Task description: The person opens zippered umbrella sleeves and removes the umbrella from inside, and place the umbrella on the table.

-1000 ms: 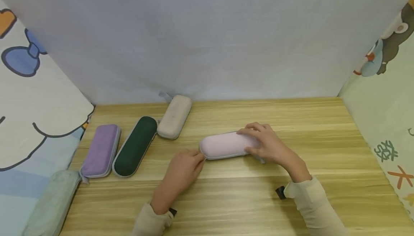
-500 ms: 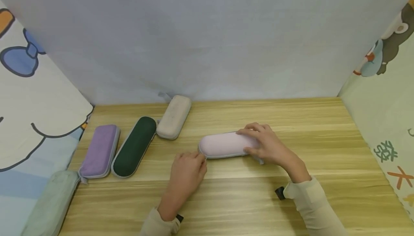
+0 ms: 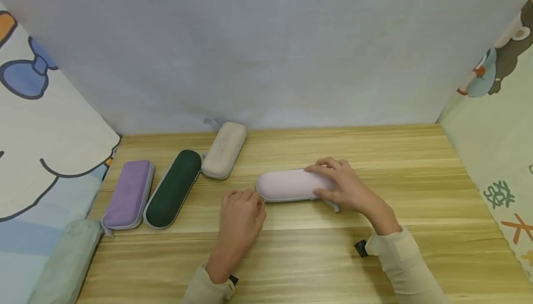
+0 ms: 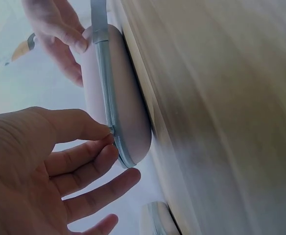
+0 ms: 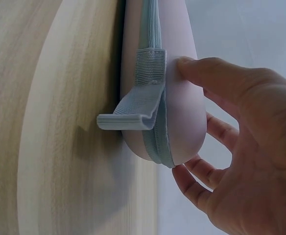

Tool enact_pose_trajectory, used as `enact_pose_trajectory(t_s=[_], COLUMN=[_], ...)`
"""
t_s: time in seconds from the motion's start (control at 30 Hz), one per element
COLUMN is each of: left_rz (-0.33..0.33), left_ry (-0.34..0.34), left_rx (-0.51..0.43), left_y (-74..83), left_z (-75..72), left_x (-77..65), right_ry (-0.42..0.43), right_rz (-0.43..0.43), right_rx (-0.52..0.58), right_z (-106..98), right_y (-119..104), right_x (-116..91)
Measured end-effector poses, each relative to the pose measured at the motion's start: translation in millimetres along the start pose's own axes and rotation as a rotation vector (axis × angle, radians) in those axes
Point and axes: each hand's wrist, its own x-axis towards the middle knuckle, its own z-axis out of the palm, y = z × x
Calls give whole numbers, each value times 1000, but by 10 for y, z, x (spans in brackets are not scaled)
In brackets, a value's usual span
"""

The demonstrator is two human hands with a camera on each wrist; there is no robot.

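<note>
A pale pink zippered case (image 3: 287, 185) lies lengthwise on the wooden table, closed along its grey-blue zipper (image 4: 106, 83). At its left end my left hand (image 3: 241, 216) pinches the zipper pull (image 4: 112, 130) between thumb and index finger; most of the pull is hidden by the fingertips. My right hand (image 3: 343, 186) grips the case's right end, thumb on the near side and fingers over the far side. A grey-blue fabric loop (image 5: 140, 100) sticks out from the zipper band by the right thumb.
Left of the hands lie a beige case (image 3: 225, 150), a dark green case (image 3: 174, 189), a purple case (image 3: 128, 194) and a pale green case (image 3: 66, 260) at the table's left edge. A pale cloth wall (image 3: 270, 54) stands behind the table (image 3: 399, 156).
My left hand has turned slightly at the case's left end, its wrist shifting to the right. The right hand and the pink case have hardly moved.
</note>
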Motion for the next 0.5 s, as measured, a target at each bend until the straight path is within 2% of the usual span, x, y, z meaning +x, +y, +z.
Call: enact_pose_trajectory(t_s=[0.5], left_rz=[125], left_ry=[-29], left_rx=[87], left_y=[168], left_z=[64], left_x=[-9], right_ry=[30], right_rz=[-21], right_rx=[-2], right_z=[3], right_y=[-25], right_x=[10])
